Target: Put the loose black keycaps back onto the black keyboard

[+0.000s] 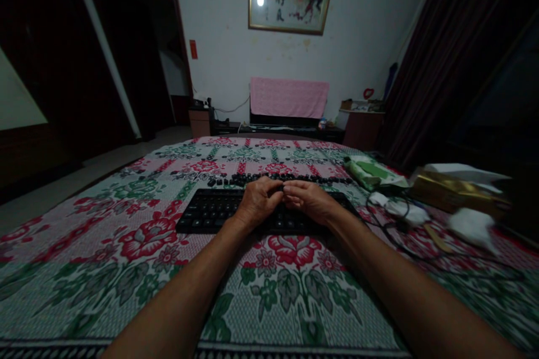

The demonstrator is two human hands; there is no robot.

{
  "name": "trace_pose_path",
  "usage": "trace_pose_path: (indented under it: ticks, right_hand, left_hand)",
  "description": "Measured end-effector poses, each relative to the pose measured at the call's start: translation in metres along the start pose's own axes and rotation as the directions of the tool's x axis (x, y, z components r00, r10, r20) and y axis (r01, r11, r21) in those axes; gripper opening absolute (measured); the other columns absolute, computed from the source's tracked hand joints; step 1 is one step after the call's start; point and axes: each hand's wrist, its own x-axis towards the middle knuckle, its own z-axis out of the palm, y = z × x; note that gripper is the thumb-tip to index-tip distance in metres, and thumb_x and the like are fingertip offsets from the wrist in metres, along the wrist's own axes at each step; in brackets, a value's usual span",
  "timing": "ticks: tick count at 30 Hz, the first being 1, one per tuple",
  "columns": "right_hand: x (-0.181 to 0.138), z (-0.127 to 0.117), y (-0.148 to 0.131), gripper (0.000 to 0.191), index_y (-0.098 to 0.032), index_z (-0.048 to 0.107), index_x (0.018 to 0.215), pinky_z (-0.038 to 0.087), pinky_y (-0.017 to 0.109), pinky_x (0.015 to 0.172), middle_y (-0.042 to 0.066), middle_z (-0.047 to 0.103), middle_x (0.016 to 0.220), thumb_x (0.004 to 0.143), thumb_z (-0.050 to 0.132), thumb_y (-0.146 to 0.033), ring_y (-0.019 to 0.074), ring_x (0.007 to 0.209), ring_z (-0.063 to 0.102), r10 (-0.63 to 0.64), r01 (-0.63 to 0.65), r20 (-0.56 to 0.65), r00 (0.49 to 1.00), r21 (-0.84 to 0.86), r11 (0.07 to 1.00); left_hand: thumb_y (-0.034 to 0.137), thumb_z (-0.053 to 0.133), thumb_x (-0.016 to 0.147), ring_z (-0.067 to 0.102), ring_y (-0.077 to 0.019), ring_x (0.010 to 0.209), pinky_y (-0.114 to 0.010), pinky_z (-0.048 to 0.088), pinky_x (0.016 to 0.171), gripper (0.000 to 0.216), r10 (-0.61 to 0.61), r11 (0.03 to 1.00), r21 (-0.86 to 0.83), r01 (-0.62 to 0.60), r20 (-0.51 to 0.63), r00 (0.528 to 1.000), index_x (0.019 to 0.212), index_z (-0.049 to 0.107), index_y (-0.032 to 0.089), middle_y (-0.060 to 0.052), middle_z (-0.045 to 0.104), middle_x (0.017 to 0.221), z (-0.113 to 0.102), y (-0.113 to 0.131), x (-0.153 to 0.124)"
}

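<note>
A black keyboard lies flat on the flowered cloth in front of me, some of its keys hidden under my hands. My left hand and my right hand meet above its middle, fingers curled and pinched together. Between the fingertips shows a bit of a small black piece that looks like a keycap, mostly covered. Just behind the keyboard runs a row of loose black keycaps, partly hidden by my hands.
To the right lie a green-white packet, a gold box, crumpled white wads, a flat tan stick and a black cable. The patterned cloth covers the surface. A pink cloth hangs beyond it.
</note>
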Motion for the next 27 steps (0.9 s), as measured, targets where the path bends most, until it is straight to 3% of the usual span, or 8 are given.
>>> trace_pose_path:
  ticks: [4,8,13,20,27]
  right_hand:
    - [0.0,-0.001,-0.003,0.021,-0.015,0.059,0.079,0.043,0.018,0.058,0.002,0.061,0.072,0.062,0.065,-0.026,0.008,0.064,0.056,0.001,-0.001,0.005,1.0,-0.018,1.0]
    - [-0.001,-0.005,-0.014,0.018,-0.016,0.06,0.077,0.044,0.018,0.057,0.001,0.06,0.073,0.064,0.064,-0.026,0.0083,0.064,0.055,-0.002,0.002,-0.009,1.0,-0.006,1.0]
    - [0.0,-0.014,-0.018,0.014,-0.017,0.06,0.076,0.044,0.018,0.055,0.0,0.059,0.07,0.065,0.061,-0.026,0.0078,0.062,0.054,0.012,-0.011,-0.086,0.996,0.009,1.0]
    - [0.004,-0.026,-0.011,0.013,-0.016,0.058,0.077,0.046,0.018,0.055,-0.001,0.056,0.065,0.066,0.061,-0.023,0.0081,0.062,0.055,0.053,-0.044,-0.133,0.99,0.068,0.997]
    - [0.004,-0.031,-0.008,0.011,-0.016,0.057,0.077,0.046,0.017,0.052,-0.001,0.057,0.067,0.068,0.059,-0.02,0.0067,0.06,0.055,0.078,-0.063,-0.142,0.987,0.109,0.992]
  left_hand:
    - [0.022,0.051,0.071,0.056,-0.011,0.071,-0.022,0.044,0.069,0.025,-0.019,0.996,-0.089,0.022,0.027,0.999,0.092,0.063,0.018,-0.002,0.063,0.079,0.001,-0.004,0.002]
    - [0.021,0.048,0.072,0.059,-0.0123,0.078,-0.023,0.045,0.075,0.027,-0.148,0.959,-0.242,0.149,0.024,0.989,0.094,0.063,0.015,-0.004,0.065,0.087,0.004,-0.013,0.006]
    - [0.022,0.049,0.071,0.06,-0.0137,0.079,-0.024,0.045,0.077,0.027,-0.272,0.938,-0.221,0.267,0.005,0.962,0.091,0.064,0.015,-0.004,0.066,0.088,0.007,-0.023,0.004]
    - [0.023,0.047,0.071,0.06,-0.013,0.078,-0.024,0.045,0.077,0.026,-0.277,0.954,-0.115,0.278,0.032,0.96,0.089,0.065,0.018,-0.002,0.067,0.086,0.007,-0.026,0.008]
    - [0.022,0.049,0.071,0.06,-0.0125,0.078,-0.022,0.044,0.077,0.025,-0.158,0.984,-0.073,0.164,0.082,0.984,0.089,0.065,0.018,-0.001,0.067,0.084,0.007,-0.023,0.029]
